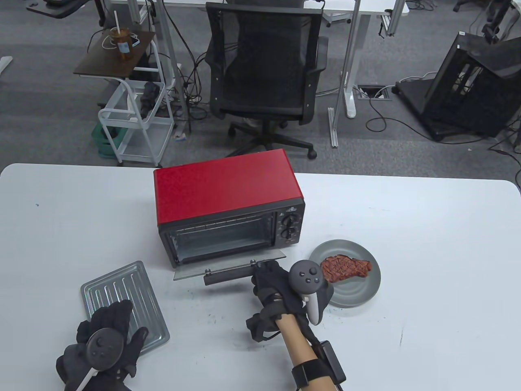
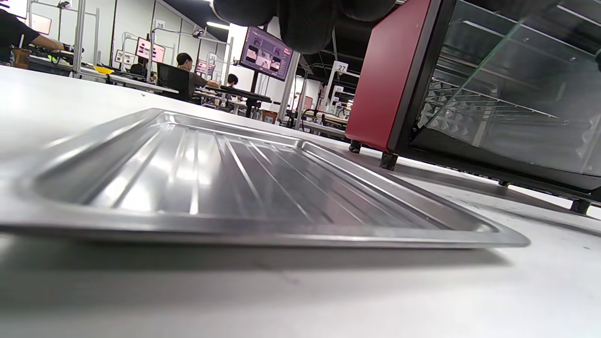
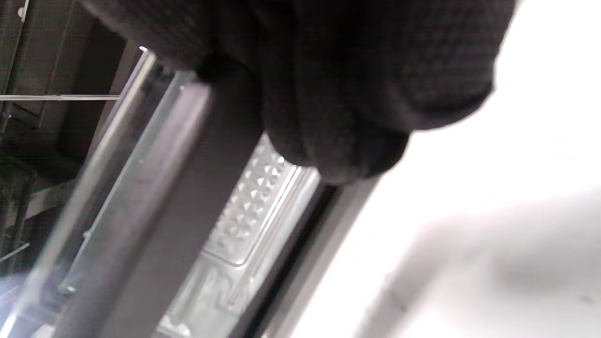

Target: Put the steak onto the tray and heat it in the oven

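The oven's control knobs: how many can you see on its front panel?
2. Both sit on the oven's right front panel, stacked: the upper knob above the lower knob. Anything smaller below them is too small to tell.

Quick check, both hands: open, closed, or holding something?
Left hand: open, fingers resting flat on the tray.
Right hand: gripping the oven door handle.

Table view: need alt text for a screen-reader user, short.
A gloved right hand grips the handle of a red toaster oven's lowered glass door, on a white table. The left hand rests on an empty metal tray at left; a steak lies on a grey plate at right.
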`<state>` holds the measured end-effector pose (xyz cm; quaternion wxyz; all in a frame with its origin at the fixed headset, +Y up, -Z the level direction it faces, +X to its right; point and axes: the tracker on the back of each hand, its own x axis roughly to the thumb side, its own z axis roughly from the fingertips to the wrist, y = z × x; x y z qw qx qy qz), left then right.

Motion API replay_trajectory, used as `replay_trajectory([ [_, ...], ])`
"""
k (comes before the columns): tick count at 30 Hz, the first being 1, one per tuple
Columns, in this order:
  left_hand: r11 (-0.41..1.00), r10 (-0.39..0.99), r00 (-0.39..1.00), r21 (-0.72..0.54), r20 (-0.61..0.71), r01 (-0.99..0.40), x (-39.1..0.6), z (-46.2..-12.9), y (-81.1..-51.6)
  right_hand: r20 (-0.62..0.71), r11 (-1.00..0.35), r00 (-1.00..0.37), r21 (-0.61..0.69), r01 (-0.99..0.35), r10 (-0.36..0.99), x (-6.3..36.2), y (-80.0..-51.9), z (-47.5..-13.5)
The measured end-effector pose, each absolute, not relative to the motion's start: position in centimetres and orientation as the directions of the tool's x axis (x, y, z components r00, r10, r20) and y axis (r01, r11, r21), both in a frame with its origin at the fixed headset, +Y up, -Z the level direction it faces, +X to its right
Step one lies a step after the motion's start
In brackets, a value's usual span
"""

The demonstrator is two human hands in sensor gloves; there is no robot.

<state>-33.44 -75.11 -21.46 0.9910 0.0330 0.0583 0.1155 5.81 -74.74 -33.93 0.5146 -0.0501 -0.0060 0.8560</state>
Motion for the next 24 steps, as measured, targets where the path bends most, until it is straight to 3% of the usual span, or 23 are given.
replay_trajectory([
  [5, 0.976, 0.214, 0.971, 0.066, -0.106, -0.208, -33.2, -21.5, -75.2, -0.111, -0.479, -0.472, -0.042, -0.877, 0.874, 6.0, -76.0, -32.6],
  [15, 0.987, 0.161, 0.983, 0.037, -0.093, -0.158, -32.4, -21.6, -75.8, -0.296, -0.302, -0.331, 0.138, -0.943, 0.896, 6.1, -79.9, -29.8],
  [24, 0.989, 0.145, 0.986, 0.032, -0.086, -0.142, -32.1, -21.6, -75.9, -0.356, -0.272, -0.322, 0.185, -0.944, 0.877, 6.1, -80.6, -29.1],
])
